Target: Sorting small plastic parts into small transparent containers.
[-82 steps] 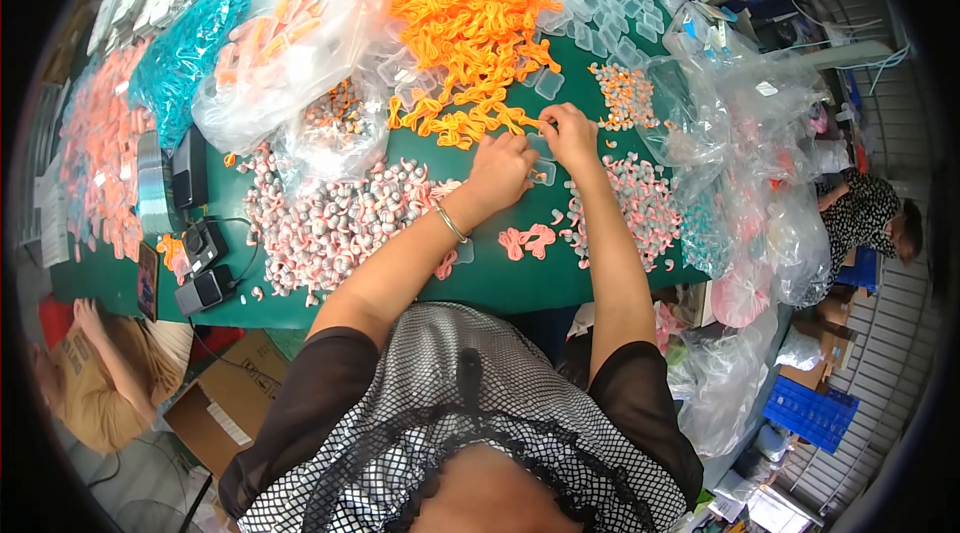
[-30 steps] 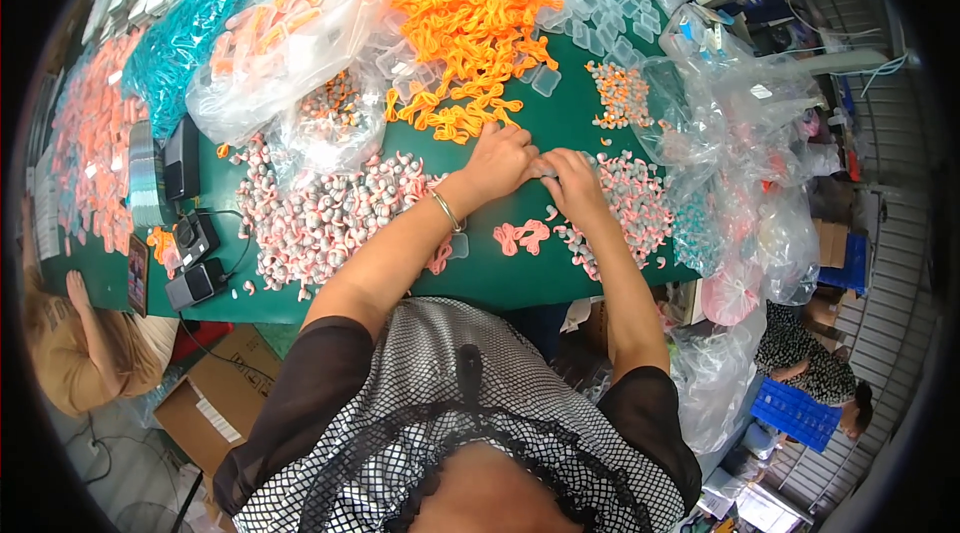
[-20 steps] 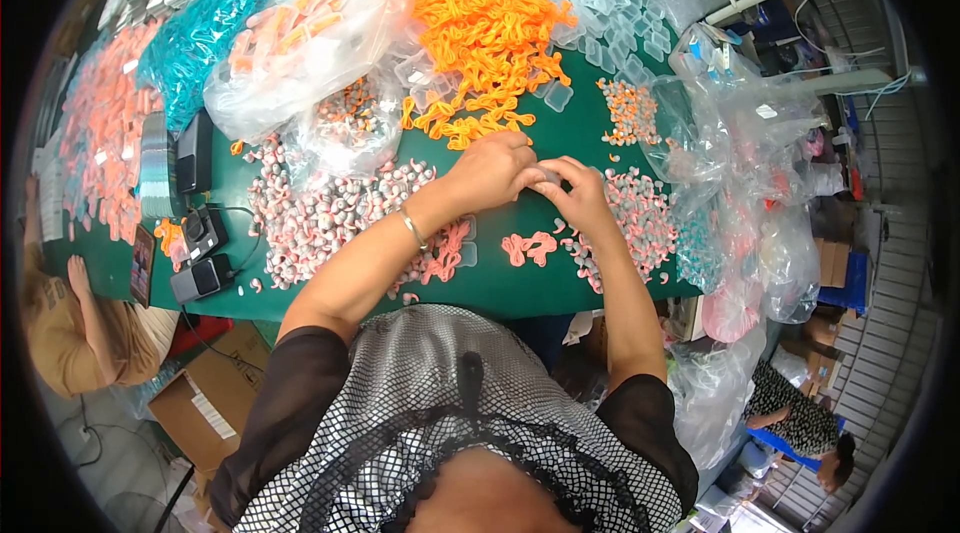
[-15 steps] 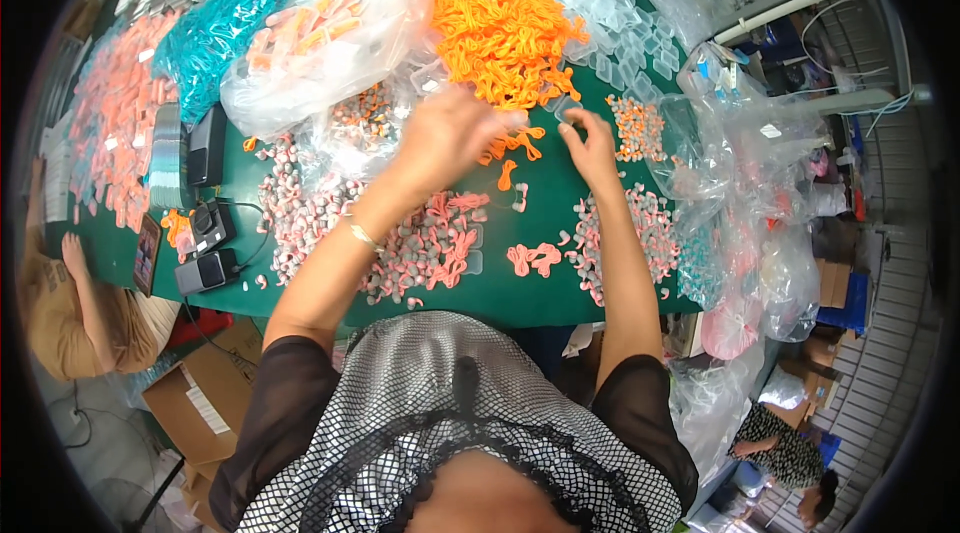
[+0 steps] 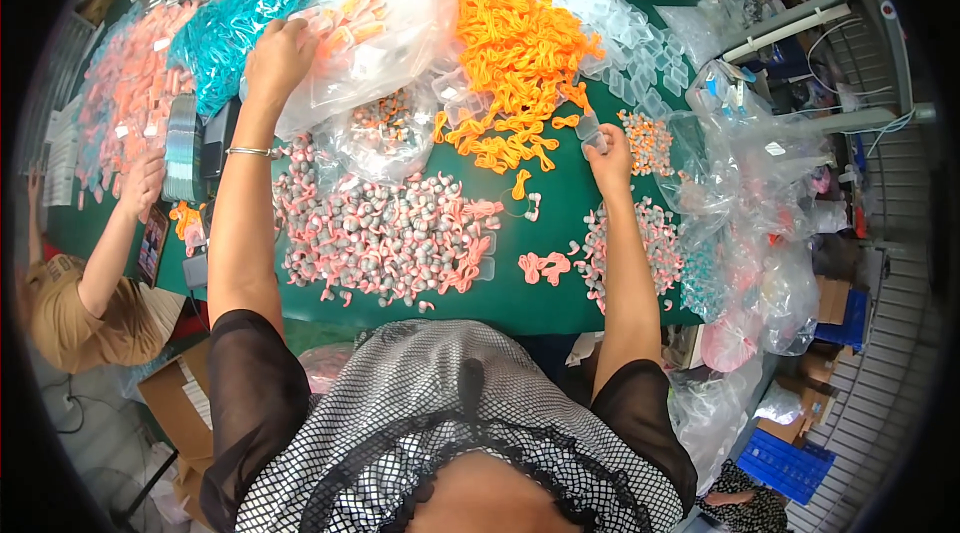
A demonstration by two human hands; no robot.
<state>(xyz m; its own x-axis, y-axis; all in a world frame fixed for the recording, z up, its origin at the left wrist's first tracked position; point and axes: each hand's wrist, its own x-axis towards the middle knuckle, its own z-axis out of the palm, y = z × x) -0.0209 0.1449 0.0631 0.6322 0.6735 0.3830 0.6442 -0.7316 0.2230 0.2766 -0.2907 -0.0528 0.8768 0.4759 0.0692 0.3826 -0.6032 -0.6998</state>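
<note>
My left hand [image 5: 278, 61] is reaching far left, between a teal plastic bag [image 5: 225, 38] and a clear bag [image 5: 400, 3] with orange pieces inside. Its fingers are bent together; whether they pinch the bag's edge or something else is hidden. My right hand [image 5: 610, 161] pinches a small clear plastic box [image 5: 588, 128], right of a heap of bundled orange cords [image 5: 520, 48]. One orange cord bundle [image 5: 521, 184] lies apart, nearer me. Between my forearms spreads a heap of grey-and-pink small parts [image 5: 375, 233], with pink cord bundles [image 5: 465, 263] along its right side.
Loose clear boxes [image 5: 640, 63] cover the back right. More grey-and-pink parts [image 5: 650, 243] lie by my right forearm, and clear bags [image 5: 750, 233] crowd the right side. A co-worker's hand [image 5: 145, 178] is raised at left, near a stack of grey-blue cards [image 5: 183, 148].
My left hand has moved from the orange cords to the bags at far left. My right hand keeps the clear box near the orange heap. The co-worker's hand has risen.
</note>
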